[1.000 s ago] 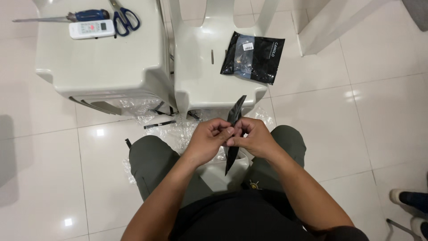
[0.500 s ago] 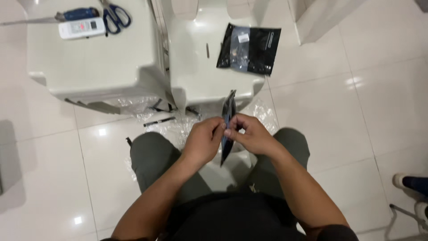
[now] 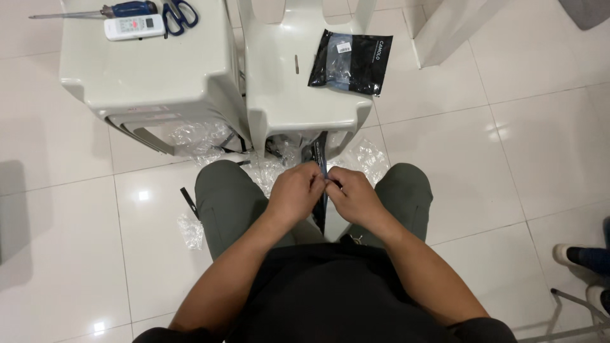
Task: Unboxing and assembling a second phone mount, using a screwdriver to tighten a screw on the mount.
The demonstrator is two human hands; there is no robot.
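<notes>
Both of my hands meet over my lap on a long, thin black strip (image 3: 321,159) held upright between my knees. My left hand (image 3: 296,190) pinches it from the left, and my right hand (image 3: 353,196) pinches it from the right, fingertips touching at its middle. The strip's top end rises above my fingers toward the front edge of a white plastic chair (image 3: 298,95); its lower end drops between my legs. I sit in olive trousers and a black shirt.
A black packet (image 3: 351,54) lies on the right chair seat. A second white chair (image 3: 149,70) on the left carries a screwdriver (image 3: 101,11), a white remote (image 3: 135,27) and blue-handled scissors (image 3: 180,14). Crumpled clear plastic wrap (image 3: 267,162) and small black parts litter the tiled floor. Another person's shoes (image 3: 581,257) are at the right edge.
My hands and the black strip have come lower and closer to my lap. The strip now stands more upright, and the view has tilted down.
</notes>
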